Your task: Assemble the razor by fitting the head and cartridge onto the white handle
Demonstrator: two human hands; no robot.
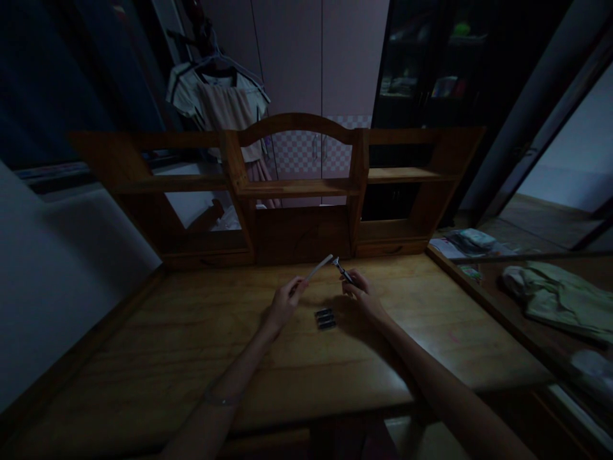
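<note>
Held up over the desk, my left hand (286, 299) pinches a thin pale stick (320, 266) that points up and to the right. I cannot make out exactly what kind of stick it is. A safety razor (345, 275) with a dark handle and a silvery head is gripped in my right hand (360, 291). The razor's head is close to the tip of the stick; whether they touch is unclear. Below and between my hands, a small clear pack of dark pieces, perhaps razor cartridges (325, 319), lies on the desk.
The wooden desk (201, 358) has a shelf unit (297, 186) along its back edge. A raised wooden rim (472, 291) bounds its right side. Beyond it lie pale green cloth (565, 297) and papers with packets (472, 241). Clothes (225, 96) hang behind the shelves.
</note>
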